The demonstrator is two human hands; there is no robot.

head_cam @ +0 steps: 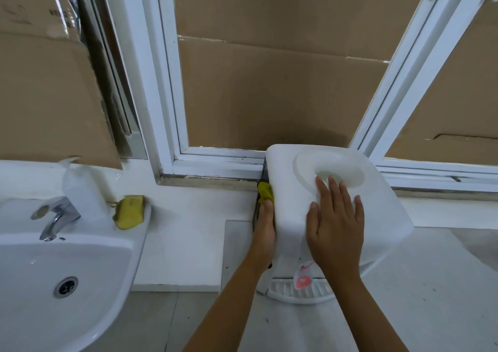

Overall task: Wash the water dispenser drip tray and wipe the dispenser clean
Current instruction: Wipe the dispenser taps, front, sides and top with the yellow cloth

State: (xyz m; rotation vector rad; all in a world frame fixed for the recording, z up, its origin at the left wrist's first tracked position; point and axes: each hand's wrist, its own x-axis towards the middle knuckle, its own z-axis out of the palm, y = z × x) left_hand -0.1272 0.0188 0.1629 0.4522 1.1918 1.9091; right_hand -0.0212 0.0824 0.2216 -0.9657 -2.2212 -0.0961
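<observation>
**Dispenser steadied from above, cloth worked down its side**

Here, the cardboard-backed window frame [172,82] fills the upper view, its panes cut off by the picture's edges. Below it, the white sink [80,254] shows only in part at the left, with a chrome tap [55,215]. The white water dispenser [301,190] stands on the counter under the window; its left side is mostly out of sight. The right hand [335,223] lies flat on its top, fingers straight and spread, gripping nothing. The left hand [265,230] presses against the hidden left side, with a yellow cloth [266,191] at its fingertips; whether the fingers curl round the cloth cannot be made out. The drip tray [296,293] sits at the dispenser's base, partly covered by the right forearm. A yellow sponge [129,213] rests by the sink's edge, blurred.
</observation>
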